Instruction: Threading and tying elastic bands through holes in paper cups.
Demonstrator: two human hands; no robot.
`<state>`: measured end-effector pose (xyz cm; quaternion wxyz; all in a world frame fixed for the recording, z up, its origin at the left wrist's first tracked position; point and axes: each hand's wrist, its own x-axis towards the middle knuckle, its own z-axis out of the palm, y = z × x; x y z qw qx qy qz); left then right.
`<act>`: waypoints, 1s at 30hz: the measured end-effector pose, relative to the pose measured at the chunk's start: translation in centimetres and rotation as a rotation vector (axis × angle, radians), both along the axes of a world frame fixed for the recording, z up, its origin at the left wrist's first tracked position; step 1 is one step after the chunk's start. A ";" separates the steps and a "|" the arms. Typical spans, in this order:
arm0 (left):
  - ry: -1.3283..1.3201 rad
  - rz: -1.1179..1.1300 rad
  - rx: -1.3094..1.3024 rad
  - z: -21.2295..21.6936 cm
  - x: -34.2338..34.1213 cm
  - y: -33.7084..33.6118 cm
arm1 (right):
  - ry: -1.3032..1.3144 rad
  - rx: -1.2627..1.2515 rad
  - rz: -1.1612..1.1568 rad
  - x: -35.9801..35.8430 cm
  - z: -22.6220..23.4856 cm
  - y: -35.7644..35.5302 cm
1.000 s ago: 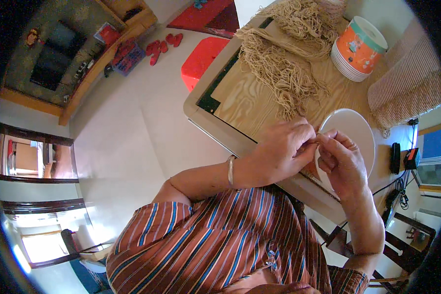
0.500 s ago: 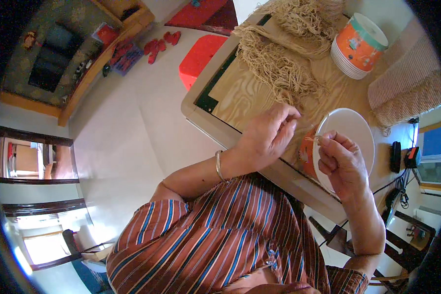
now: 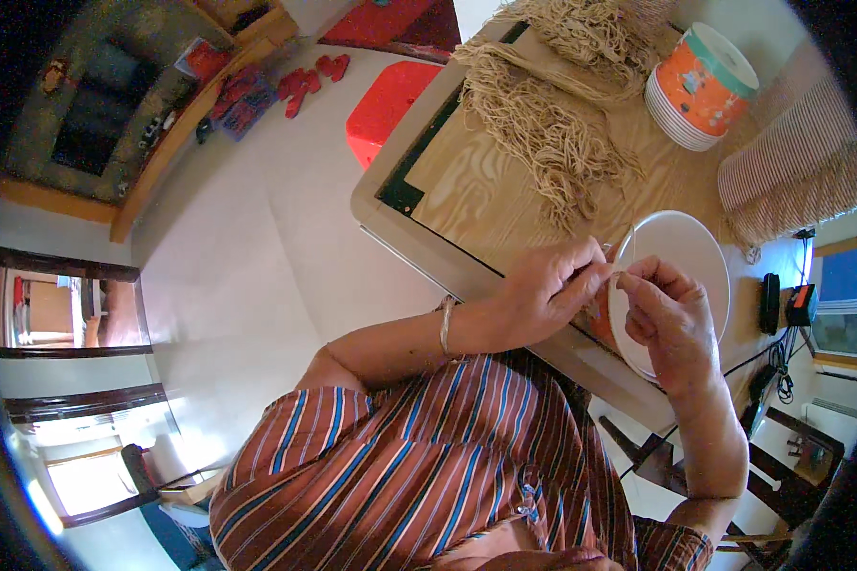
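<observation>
My left hand [image 3: 554,293], a bangle on its wrist, is closed in a pinch, its fingertips almost meeting those of my right hand [image 3: 674,319]. My right thumb and forefinger pinch the end of a thin pale strand of twine. What lies between my left fingertips seems to be the same strand, too fine to make out fully. Both hands are over the near left rim of a white-lined tub [image 3: 690,243] with an orange outside, tilted toward me on the table. Beyond it lies a loose heap of tan twine [image 3: 543,124].
A stack of orange tubs [image 3: 700,86] with a green band stands at the table's far right. Beside it are rolls of striped, fringed material [image 3: 790,157]. Black cables [image 3: 783,371] hang off the right edge. A red stool [image 3: 390,105] stands left of the wooden tabletop [image 3: 457,190].
My left hand has moved right from the end of the twine heap to my right fingertips. My right hand has stayed nearly in place over the tub.
</observation>
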<state>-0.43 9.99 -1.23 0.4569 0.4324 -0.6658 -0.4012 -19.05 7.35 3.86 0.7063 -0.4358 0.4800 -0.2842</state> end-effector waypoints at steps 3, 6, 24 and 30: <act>-0.025 -0.010 -0.023 0.4 0.2 0.1 | -0.010 0.026 0.029 -0.3 -0.1 -0.1; -0.055 -0.027 -0.062 0.4 0.1 0.2 | 0.015 -0.007 0.010 0.0 0.3 0.2; -0.141 -0.034 -0.031 0.8 0.3 0.4 | 0.018 0.198 0.136 -0.6 0.7 -0.7; -0.197 -0.029 -0.063 0.7 0.2 0.7 | 0.030 0.204 0.153 -0.6 0.6 -0.8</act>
